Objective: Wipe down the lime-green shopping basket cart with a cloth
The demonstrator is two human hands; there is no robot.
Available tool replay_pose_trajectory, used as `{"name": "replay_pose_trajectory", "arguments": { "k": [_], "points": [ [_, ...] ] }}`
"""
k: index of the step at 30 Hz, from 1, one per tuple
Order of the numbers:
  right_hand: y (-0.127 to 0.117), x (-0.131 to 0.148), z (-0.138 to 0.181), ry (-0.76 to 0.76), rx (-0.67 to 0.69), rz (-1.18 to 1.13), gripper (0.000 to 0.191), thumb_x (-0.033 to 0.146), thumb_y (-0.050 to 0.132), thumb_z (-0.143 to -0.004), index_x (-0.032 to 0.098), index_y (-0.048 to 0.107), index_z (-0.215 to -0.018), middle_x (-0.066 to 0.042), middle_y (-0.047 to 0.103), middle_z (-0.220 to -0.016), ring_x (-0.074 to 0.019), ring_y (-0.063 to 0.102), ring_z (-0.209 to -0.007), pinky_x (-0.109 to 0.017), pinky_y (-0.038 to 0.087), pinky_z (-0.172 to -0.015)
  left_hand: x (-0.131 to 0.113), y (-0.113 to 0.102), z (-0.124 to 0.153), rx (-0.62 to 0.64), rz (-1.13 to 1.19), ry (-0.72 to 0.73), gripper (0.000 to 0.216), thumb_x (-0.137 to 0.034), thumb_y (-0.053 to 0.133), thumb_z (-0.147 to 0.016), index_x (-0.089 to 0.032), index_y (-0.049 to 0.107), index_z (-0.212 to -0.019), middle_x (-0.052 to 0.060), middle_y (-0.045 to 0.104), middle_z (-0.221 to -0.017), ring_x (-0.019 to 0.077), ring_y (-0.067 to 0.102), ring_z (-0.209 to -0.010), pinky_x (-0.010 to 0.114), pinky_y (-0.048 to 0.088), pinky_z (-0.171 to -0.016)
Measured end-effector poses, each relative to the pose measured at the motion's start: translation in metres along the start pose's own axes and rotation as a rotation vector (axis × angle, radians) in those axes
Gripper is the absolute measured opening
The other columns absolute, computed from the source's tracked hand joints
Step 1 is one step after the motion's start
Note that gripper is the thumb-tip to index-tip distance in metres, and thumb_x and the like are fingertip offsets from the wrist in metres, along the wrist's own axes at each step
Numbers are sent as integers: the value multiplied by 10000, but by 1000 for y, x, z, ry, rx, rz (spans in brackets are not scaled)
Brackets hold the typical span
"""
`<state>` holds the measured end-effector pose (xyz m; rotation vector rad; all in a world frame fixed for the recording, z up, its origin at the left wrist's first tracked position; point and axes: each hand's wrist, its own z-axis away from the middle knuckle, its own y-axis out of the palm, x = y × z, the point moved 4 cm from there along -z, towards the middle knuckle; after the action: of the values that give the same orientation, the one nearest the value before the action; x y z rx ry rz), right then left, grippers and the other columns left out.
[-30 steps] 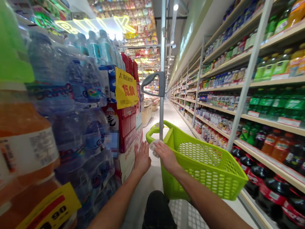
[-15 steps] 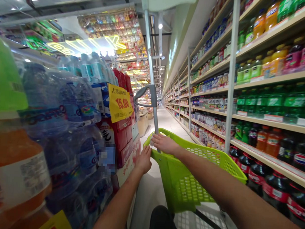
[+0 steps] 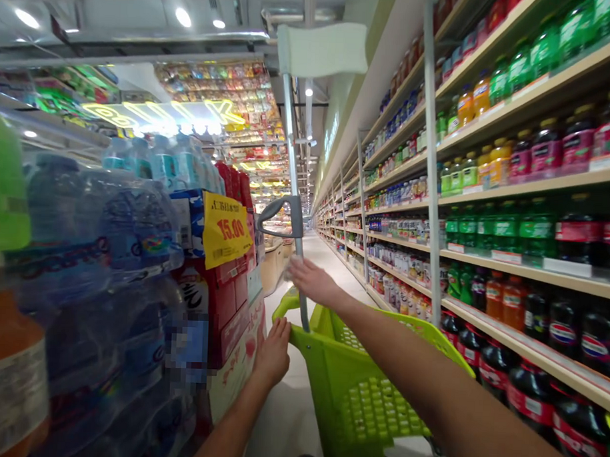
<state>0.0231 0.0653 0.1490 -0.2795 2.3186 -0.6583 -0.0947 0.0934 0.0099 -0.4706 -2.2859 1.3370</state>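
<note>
A lime-green plastic shopping cart [image 3: 359, 384] with perforated sides stands in front of me. From its near left corner rises a grey metal pole [image 3: 292, 148] with a grey loop handle [image 3: 280, 215] and a pale blank sign [image 3: 324, 49] on top. My left hand [image 3: 273, 357] is closed on the cart's corner, its fingers hooked over the green edge. Above that corner, beside the pole, my right hand [image 3: 316, 283] has its fingers closed on a crumpled white tissue or cloth [image 3: 292, 265]. The hand is raised off the cart's rim.
Shelves [image 3: 527, 176] of bottled drinks run along the right. On the left, shrink-wrapped water bottles [image 3: 114, 248] and red cartons [image 3: 227, 306] are stacked close to my left arm, with a yellow price sign [image 3: 227, 231]. A pale floor aisle [image 3: 319, 255] stretches ahead.
My right hand has lifted from the cart's corner with the white tissue or cloth, uncovering the green rim. My left hand stays at the corner. The view has shifted slightly right and upward.
</note>
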Motion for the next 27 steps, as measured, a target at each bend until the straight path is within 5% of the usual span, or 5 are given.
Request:
{"name": "replay_pose_trajectory", "arguments": {
  "k": [4,11,17,23,27],
  "points": [
    [-30,-32,-21,93,-61,56,241,101,411,-846,97,580,-1017,-122,498,-1238,-249,302,-1252,-495,224,-1019,-5,0,0,-50,12,-18,730,-69,376,-586,-119,318,-1312,70,290,-1401,254,243,-1288,579,154,-1023],
    [2,7,32,-284,203,61,210,180,450,-851,136,592,-1000,-68,527,-1211,-224,302,-1252,-394,301,-991,-11,-3,-3,-62,25,-42,705,-36,359,-589,-136,375,-1286,71,360,-1369,257,261,-1280,554,94,-1046],
    [-27,-32,-9,111,29,81,281,138,366,-875,95,534,-1096,-122,436,-1293,-242,259,-1269,-424,264,-1007,-16,-1,0,-59,10,-52,741,-21,351,-580,-129,324,-1312,67,312,-1393,255,239,-1289,559,115,-1036],
    [12,38,69,-145,205,-28,154,235,505,-827,212,632,-911,14,598,-1112,-131,432,-1144,-246,323,-975,-16,2,2,-39,4,-56,758,-37,359,-567,-137,319,-1317,52,289,-1403,244,206,-1302,537,93,-1047],
    [16,30,63,-114,188,-12,209,222,447,-856,186,610,-982,-19,551,-1187,-182,381,-1190,-333,329,-971,-17,2,0,-23,-6,-61,760,-52,367,-565,-141,319,-1318,45,271,-1410,243,183,-1309,521,100,-1050]
  ]
}}
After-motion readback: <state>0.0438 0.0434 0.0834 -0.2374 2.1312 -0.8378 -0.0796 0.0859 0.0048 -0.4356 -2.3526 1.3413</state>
